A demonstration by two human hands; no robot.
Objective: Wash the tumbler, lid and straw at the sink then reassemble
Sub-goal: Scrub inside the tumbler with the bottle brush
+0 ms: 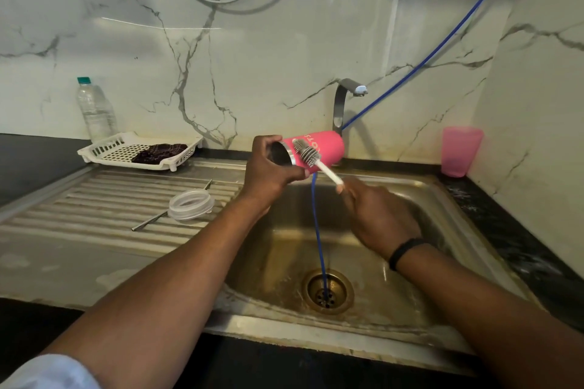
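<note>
Both hands are busy: left hand (271, 167) grips the pink steel tumbler (316, 148) sideways over the sink (442, 199), mouth facing left, while right hand (379, 215) pinches the white-handled bristle brush (311, 156) lying across its outside.

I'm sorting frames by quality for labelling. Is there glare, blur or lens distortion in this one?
Head view: a bright streak of glare on the marble wall at upper left; wide-angle bending curves the sink front edge; the right hand looks slightly smeared, while the brush against the pink tumbler and the left hand read fairly sharp.
</note>
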